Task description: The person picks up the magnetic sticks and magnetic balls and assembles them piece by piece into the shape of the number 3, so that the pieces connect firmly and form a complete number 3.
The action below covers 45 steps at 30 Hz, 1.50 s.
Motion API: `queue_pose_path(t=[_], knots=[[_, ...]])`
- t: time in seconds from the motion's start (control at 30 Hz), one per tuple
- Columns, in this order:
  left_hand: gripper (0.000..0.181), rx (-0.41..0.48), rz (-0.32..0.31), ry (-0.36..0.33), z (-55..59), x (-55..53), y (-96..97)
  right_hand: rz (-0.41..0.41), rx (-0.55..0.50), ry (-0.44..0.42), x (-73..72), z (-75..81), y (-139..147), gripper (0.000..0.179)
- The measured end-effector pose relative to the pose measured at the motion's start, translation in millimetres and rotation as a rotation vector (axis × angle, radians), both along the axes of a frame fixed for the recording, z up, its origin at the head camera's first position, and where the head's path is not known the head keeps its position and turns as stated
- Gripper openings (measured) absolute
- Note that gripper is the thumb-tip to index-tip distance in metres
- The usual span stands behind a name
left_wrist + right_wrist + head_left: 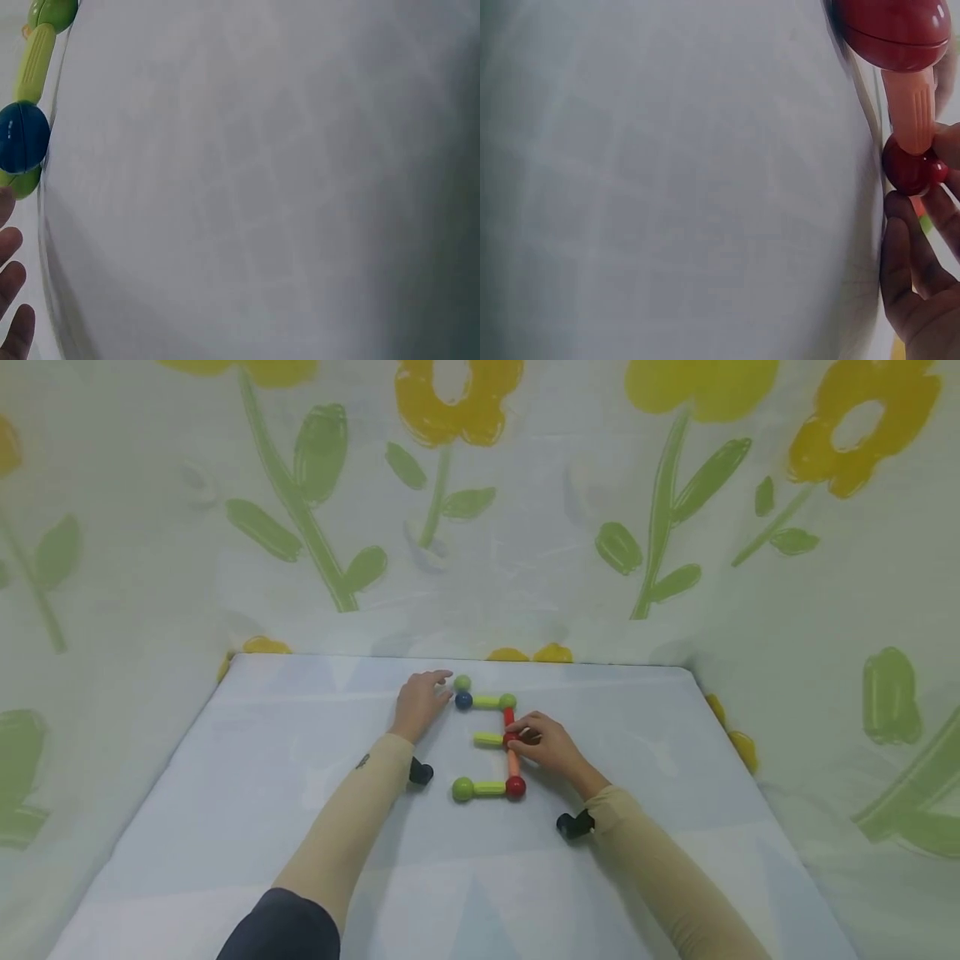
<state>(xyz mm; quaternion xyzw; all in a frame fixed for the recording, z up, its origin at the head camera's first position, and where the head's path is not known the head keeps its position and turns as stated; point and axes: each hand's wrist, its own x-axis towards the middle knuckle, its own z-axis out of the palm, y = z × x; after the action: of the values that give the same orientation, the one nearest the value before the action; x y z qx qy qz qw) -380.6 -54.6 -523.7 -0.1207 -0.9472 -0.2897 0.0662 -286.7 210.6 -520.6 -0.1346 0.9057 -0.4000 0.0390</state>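
Observation:
A chain of coloured balls and short rods lies on the table. My right hand [551, 745] pinches the middle red ball [511, 740] between thumb and fingers. In the right wrist view, fingers surround this ball, and an orange rod [910, 109] links it to a larger-looking red ball [896, 31]. A yellow-green rod [488, 740] extends left from the held ball; a red rod [509, 716] runs from it to a green ball [507, 701]. My left hand [420, 703], fingers apart, is beside the blue ball [463, 701] and a loose-looking green ball [462, 682]; contact is unclear.
At the chain's near end, a yellow-green rod [491, 789] joins a red ball [515, 787] to a green ball [462, 789]. The white table [300, 760] meets a flower-printed curtain [517, 560] behind. A black camera [422, 772] is on the left wrist, another [574, 825] on the right.

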Motion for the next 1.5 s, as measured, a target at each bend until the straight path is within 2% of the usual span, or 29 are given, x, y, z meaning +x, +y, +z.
queue_pose_path(t=[0.27, 0.47, 0.7, 1.0, 1.27, 1.5], knots=[[0.041, 0.039, -0.069, -0.003, 7.5, 0.9, -0.1, 0.003, -0.009, 0.010, -1.0, 1.5, -3.6, 0.023], [0.043, 0.019, -0.128, -0.021, 12.6, -1.4, 1.7, 0.003, -0.018, 0.005, -1.9, 1.4, -5.2, 0.022], [0.039, 0.029, -0.109, -0.094, 14.6, -0.3, 5.3, -0.001, -0.007, -0.019, -0.5, 0.8, -6.6, 0.023], [0.036, 0.089, -0.058, -0.085, 13.9, -0.8, 7.9, 0.007, -0.019, -0.001, -2.3, -2.0, -4.9, 0.023], [0.035, 0.107, -0.055, -0.090, 15.4, 0.6, 6.1, 0.010, -0.017, 0.025, -2.0, -2.3, -2.3, 0.023], [0.034, 0.093, -0.042, -0.113, 7.1, -3.9, 2.8, -0.008, 0.001, 0.006, -0.6, -2.3, 3.0, 0.024]])
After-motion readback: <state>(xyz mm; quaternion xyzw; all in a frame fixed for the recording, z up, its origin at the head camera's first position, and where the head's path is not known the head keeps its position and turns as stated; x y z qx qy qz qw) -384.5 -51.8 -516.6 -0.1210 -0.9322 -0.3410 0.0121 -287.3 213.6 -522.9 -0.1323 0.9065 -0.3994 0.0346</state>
